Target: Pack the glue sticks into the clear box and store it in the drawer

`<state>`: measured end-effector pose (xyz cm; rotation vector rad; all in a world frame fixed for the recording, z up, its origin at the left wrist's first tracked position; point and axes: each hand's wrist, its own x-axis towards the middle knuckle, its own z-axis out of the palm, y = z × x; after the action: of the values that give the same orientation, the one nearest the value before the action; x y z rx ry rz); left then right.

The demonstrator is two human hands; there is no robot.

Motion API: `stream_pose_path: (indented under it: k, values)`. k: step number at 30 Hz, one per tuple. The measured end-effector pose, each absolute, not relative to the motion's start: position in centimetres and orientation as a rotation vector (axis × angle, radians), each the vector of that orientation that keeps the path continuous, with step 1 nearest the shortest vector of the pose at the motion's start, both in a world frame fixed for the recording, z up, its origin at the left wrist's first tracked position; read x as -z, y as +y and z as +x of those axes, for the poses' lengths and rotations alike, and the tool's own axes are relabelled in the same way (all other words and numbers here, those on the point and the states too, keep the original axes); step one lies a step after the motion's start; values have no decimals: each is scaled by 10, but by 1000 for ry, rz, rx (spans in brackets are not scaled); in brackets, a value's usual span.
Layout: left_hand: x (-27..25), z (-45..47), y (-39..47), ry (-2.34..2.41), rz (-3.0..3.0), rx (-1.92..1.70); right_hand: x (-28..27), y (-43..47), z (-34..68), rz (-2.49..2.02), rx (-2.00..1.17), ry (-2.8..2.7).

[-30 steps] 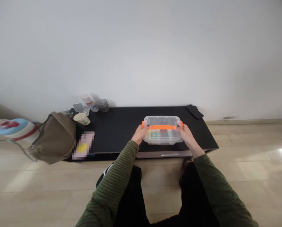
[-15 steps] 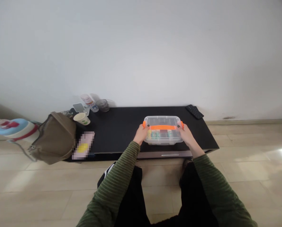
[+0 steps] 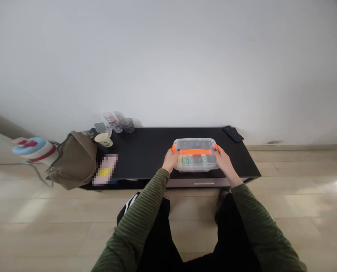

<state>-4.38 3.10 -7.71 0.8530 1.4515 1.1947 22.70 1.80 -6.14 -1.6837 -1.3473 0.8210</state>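
Pale wall [image 3: 168,68], tiled floor [image 3: 306,189] (light-patched).

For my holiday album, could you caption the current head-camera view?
Left hand and right hand grip opposite ends of a clear, orange-handled box at a low black table.

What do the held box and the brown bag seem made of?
The box: probably clear plastic, slightly glossy; its contents show through and its edges catch light.
The brown bag: apparently matte fabric, judging by its soft folds; the exact cloth is unclear.
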Motion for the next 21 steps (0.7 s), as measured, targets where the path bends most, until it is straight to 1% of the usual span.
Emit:
stream_pose_path:
  k: [3, 5, 7, 9, 11, 12, 16, 21]
  values:
    - [75, -46, 25, 1535, 808, -1225, 77, 1, 229, -1628, -758, -1191]
    - [71, -53, 21, 1557, 759, -1258, 98, -19, 227, -1578, -672, -1087]
    - [66, -63, 17, 1568, 707, -1282, 126, -45, 220, -1590, -681, -980]
    - [61, -73, 12, 1565, 667, -1294, 157, -72, 208, -1673, -924, -892]
    - [57, -81, 7, 1555, 648, -1299, 186, -93, 195, -1785, -1271, -746]
    - [56, -83, 4, 1552, 645, -1300, 199, -100, 188, -1801, -1332, -721]
    - [58, -86, -7, 1546, 640, -1298, 229, -102, 176, -1868, -1430, -608]
    - [63, -90, -19, 1555, 616, -1307, 241, -75, 179, -1783, -1509, -617]
